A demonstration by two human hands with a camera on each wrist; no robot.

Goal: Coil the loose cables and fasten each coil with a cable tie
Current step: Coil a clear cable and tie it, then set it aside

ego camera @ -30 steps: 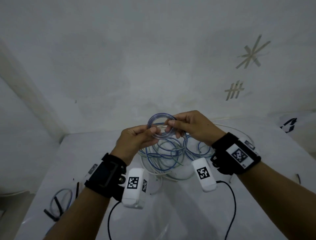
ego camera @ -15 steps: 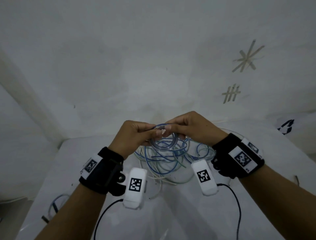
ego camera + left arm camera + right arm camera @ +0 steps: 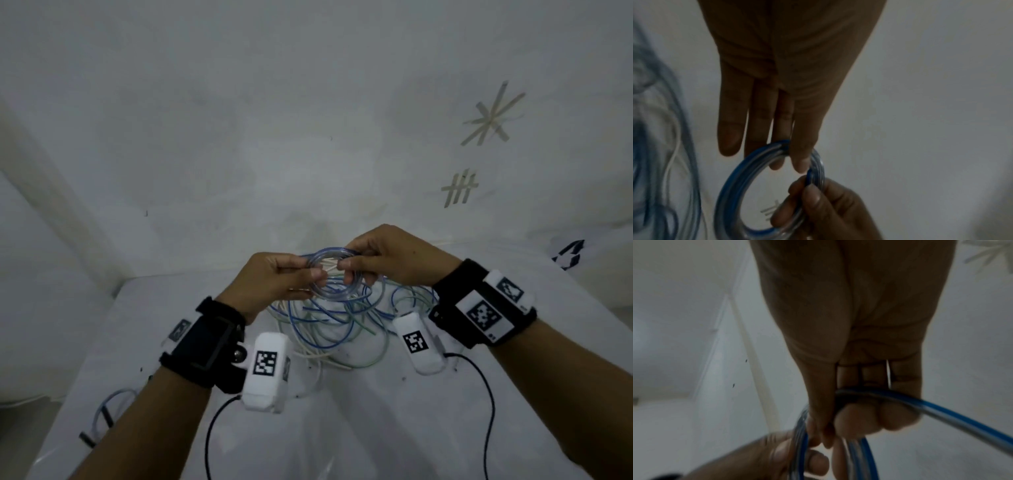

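A small coil of blue and clear cable (image 3: 346, 295) is held up over the table between both hands. My left hand (image 3: 317, 274) pinches its left side with thumb and fingers, which the left wrist view shows on the coil (image 3: 731, 183). Gripping the right side is my right hand (image 3: 342, 265), its fingers curled round the blue strands (image 3: 900, 400). A thin pale cable tie (image 3: 328, 270) crosses the ring between the two sets of fingertips. Where the tie's ends go is hidden by fingers.
A tangle of loose blue, green and white cables (image 3: 325, 329) lies on the white table (image 3: 376, 428) below the hands. Near the table's front left edge lies another coil (image 3: 113, 407) with black ties. Tape marks (image 3: 459, 188) are on the wall behind.
Both hands kept hold of the coil, which sank slightly towards the cable pile. It tipped flat half a second ago and now faces me as a ring again.
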